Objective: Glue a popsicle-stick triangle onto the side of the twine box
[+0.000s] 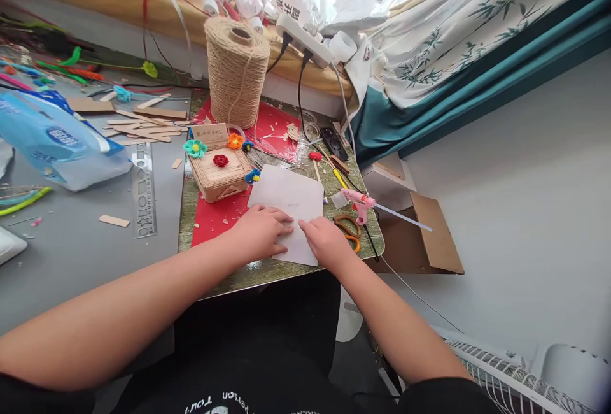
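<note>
A white sheet of paper lies at the table's front edge with a small faint mark near its middle. My left hand rests flat on the sheet's left part, fingers spread. On the right part, my right hand is closed, its fingertips pressed together against the paper; what they hold, if anything, is hidden. Behind the sheet, at the left, stands a small box wrapped in twine and sticks. It carries a red rose, pipe-cleaner flowers and a small lettered card.
A big twine spool stands behind the box. Right of the paper lie orange-handled scissors and a pink glue gun at the table edge. Wooden sticks, a stencil ruler and a blue tissue pack are at the left.
</note>
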Demonstrator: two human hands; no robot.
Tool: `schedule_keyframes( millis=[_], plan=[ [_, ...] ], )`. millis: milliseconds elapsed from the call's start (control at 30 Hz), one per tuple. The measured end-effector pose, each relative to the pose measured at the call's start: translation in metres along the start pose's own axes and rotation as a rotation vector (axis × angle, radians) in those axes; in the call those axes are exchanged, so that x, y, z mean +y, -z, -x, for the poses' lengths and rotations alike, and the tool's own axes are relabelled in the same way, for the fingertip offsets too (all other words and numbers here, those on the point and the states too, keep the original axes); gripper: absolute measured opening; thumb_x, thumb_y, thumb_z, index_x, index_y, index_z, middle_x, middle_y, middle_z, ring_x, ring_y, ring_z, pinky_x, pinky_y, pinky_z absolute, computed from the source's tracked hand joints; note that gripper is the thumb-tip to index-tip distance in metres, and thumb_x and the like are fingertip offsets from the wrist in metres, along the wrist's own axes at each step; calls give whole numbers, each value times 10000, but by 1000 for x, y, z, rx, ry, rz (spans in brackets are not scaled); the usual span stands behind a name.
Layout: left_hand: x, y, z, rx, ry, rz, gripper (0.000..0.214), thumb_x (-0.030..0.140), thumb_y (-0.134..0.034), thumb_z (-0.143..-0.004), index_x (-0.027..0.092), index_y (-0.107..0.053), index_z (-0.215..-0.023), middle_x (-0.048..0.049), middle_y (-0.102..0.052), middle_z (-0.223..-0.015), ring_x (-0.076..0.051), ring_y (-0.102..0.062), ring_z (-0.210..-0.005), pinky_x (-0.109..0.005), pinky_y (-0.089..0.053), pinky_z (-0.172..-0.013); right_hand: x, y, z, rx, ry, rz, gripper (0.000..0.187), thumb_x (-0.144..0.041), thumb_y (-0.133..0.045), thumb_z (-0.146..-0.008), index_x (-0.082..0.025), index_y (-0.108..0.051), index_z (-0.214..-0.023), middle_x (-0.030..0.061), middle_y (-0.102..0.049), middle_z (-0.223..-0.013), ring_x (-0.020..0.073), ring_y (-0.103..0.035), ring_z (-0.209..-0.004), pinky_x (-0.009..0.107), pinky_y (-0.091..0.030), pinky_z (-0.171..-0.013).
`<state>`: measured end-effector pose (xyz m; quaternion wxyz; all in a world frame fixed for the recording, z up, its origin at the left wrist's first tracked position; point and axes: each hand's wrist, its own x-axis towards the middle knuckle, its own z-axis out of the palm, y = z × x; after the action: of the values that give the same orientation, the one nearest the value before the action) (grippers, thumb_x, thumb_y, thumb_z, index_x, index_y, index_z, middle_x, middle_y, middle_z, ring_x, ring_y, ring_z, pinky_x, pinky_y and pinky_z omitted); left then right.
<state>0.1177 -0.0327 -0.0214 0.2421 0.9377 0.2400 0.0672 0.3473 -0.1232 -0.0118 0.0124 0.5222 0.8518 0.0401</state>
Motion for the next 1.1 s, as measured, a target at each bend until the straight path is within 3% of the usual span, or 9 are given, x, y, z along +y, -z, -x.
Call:
schedule_keyframes(
  millis=[133, 267, 400, 467, 567, 733, 900, 1000, 1100],
  plan=[
    [-2, -2, 0, 0, -1, 1, 386, 460, -729, -864, 334, -741, -1229, -4, -653, -1459, -276, -577, -1324, -443, -348, -1006, -7, -6, 15, -87, 48, -45, 310, -105, -441, -1032, -69, -645, -1263, 122, -673, -900, 252, -544, -837, 371, -472, -772],
    [0, 1, -1, -22, 10, 3, 371, 450, -741, -857, 320, -750, -1205, -3, -662, -1447, -270, -583, -1314, -435, -353, -987, -9, 6, 46, -106, 126, -88, 321, -55, -444, -1002, -96, -641, -1252, 111, -684, -892, 243, -550, -809, 356, -471, -729],
    [1, 1, 0, -19, 14, -3, 373, 443, -738, -863, 325, -745, -1217, -4, -657, -1453, -280, -573, -1327, -434, -350, -991, 1, 6, 20, 102, -56, -156, 261, -168, -455, -1057, -135, -689, -1169, 105, -700, -841, 243, -599, -794, 363, -494, -739],
    [0, -1, 1, -5, 11, 2, 380, 449, -731, -868, 333, -739, -1230, -3, -651, -1461, -282, -568, -1333, -438, -345, -999, 2, -1, 6, 146, -143, -247, 254, -209, -469, -1065, -158, -711, -1122, 115, -734, -892, 250, -646, -841, 378, -521, -790],
    [-3, -5, 0, 17, 10, 17, 372, 458, -721, -872, 338, -741, -1224, 1, -652, -1460, -277, -569, -1332, -444, -340, -1005, -6, -9, 15, 99, -232, -382, 242, -246, -500, -1058, -183, -731, -1093, 113, -764, -953, 256, -688, -883, 385, -545, -813],
    [-3, -5, 0, 9, 12, 21, 376, 452, -742, -849, 328, -752, -1204, 3, -666, -1442, -276, -581, -1316, -450, -341, -1010, -16, 0, 53, 39, -322, -497, 241, -272, -520, -1054, -225, -746, -1123, 85, -770, -949, 236, -698, -857, 365, -553, -786],
    [0, -2, 1, -5, 18, 6, 378, 453, -710, -882, 342, -740, -1241, 1, -644, -1471, -284, -569, -1333, -461, -332, -1038, -3, -6, 20, 209, -379, -446, 236, -267, -531, -1044, -212, -755, -1098, 100, -785, -1037, 260, -678, -938, 405, -530, -890],
    [-1, -3, 1, -5, 25, 12, 386, 466, -704, -882, 350, -736, -1249, 5, -635, -1481, -285, -564, -1339, -463, -332, -1044, -5, -11, 17, 134, -350, -409, 279, -277, -501, -1047, -176, -761, -1046, 126, -759, -921, 269, -635, -857, 406, -511, -817],
    [-2, -3, 1, -14, 20, 20, 387, 458, -717, -869, 350, -741, -1240, 4, -639, -1475, -292, -564, -1341, -462, -338, -1045, -16, -3, 37, 48, -363, -510, 300, -311, -497, -1042, -185, -768, -1015, 112, -705, -829, 257, -603, -809, 389, -483, -762]
  ],
)
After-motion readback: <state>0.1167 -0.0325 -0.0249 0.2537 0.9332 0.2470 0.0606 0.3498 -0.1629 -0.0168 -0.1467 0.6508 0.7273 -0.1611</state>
